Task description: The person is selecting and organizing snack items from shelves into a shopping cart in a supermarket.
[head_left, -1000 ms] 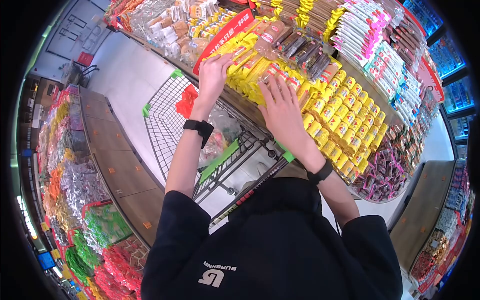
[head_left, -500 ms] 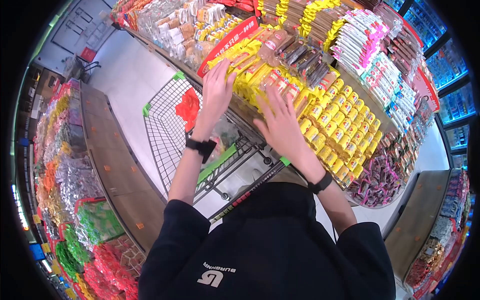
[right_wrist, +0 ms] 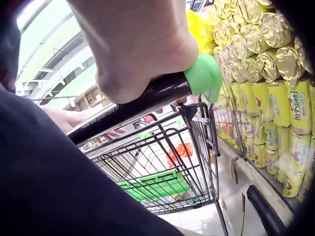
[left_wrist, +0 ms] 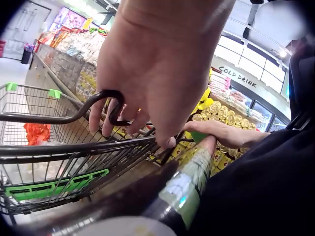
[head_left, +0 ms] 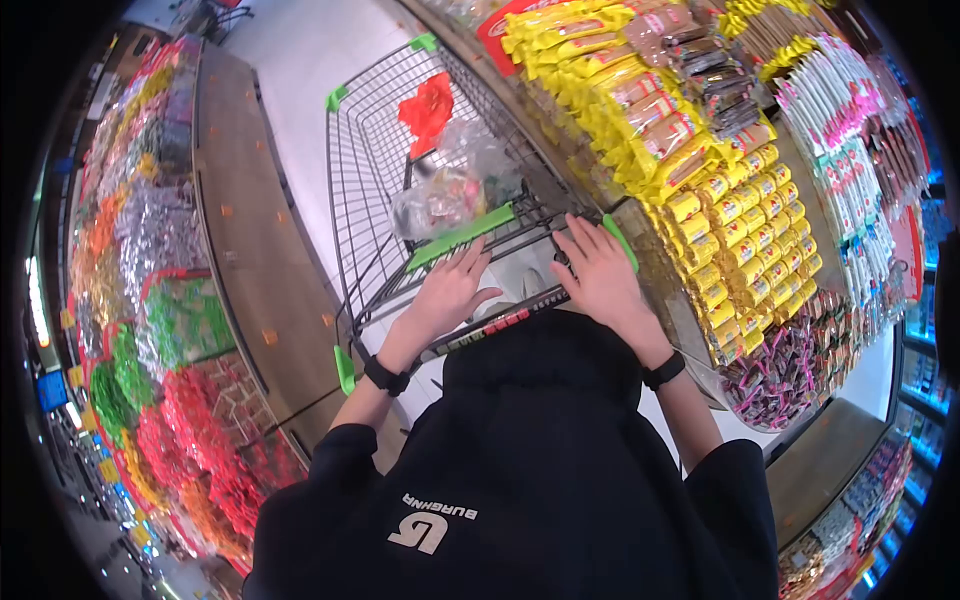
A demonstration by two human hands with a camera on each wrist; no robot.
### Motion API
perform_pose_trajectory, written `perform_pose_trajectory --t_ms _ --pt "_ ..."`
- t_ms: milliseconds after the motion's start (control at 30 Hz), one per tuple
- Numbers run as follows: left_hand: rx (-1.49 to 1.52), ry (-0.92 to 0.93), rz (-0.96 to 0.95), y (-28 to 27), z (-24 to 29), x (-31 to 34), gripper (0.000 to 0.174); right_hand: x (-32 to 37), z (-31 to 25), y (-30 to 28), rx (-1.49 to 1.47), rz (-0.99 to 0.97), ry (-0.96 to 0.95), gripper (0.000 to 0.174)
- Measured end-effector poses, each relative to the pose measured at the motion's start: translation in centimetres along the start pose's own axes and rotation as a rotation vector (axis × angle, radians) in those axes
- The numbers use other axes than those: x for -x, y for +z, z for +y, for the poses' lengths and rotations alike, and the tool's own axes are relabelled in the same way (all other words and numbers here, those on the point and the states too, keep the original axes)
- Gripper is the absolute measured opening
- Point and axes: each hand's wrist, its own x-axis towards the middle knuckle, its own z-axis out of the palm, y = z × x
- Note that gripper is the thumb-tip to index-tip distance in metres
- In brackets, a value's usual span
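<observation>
A shopping cart's dark handle crosses in front of the person's body, with a green end cap. The left hand is over the handle's left part with fingers extended forward; in the left wrist view the hand hangs above the bar, fingers loosely bent. Near the right end, the right hand lies palm down with straight fingers; in the right wrist view its palm rests on the handle. Inside the cart are clear plastic bags and a red bag.
Stacked yellow cylindrical packs and long yellow packets fill the display right of the cart. Across the aisle to the left runs a wooden-fronted shelf of bagged goods. Lit drink coolers stand at the far right.
Both hands have come back from above the yellow packets to the cart handle. The head view has shifted, showing more of the cart, and the display now appears farther right.
</observation>
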Motion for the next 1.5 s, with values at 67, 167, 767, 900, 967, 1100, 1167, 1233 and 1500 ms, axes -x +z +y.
perform_pose_trajectory --t_ms 67,167,767,900,967,1100,1167,1233,1500 --pt "-0.091 0.018 0.047 0.5 0.3 0.4 0.055 0.0 0.1 0.1 0.003 0.007 -0.019 0.044" --pt "-0.144 0.006 0.082 1.7 -0.1 0.5 0.052 0.2 0.2 0.2 0.018 0.015 -0.037 0.043" --pt "-0.274 0.021 -0.071 2.6 1.7 1.4 0.052 4.1 -0.5 1.2 0.069 0.107 0.007 0.039" --pt "-0.253 0.025 -0.056 3.3 2.8 2.6 0.050 5.9 -0.8 1.3 0.042 0.148 0.010 0.038" --pt "-0.245 0.022 -0.046 3.4 3.5 3.0 0.049 7.0 -1.2 1.3 0.044 0.138 0.008 0.037" --pt "-0.185 0.007 -0.072 4.2 4.5 3.4 0.048 8.2 -1.0 0.4 0.049 0.120 0.004 0.036" --pt "-0.083 0.045 -0.045 4.1 4.9 4.3 0.048 9.0 -1.1 -0.3 0.037 0.135 0.006 0.035" --pt "0.085 0.049 -0.032 2.2 5.4 4.4 0.047 9.5 -1.2 -1.1 0.023 0.130 0.018 0.035" --pt "0.377 -0.357 -0.105 3.3 -6.3 1.3 0.035 9.8 -0.4 -2.7 -0.015 0.022 0.078 0.035"
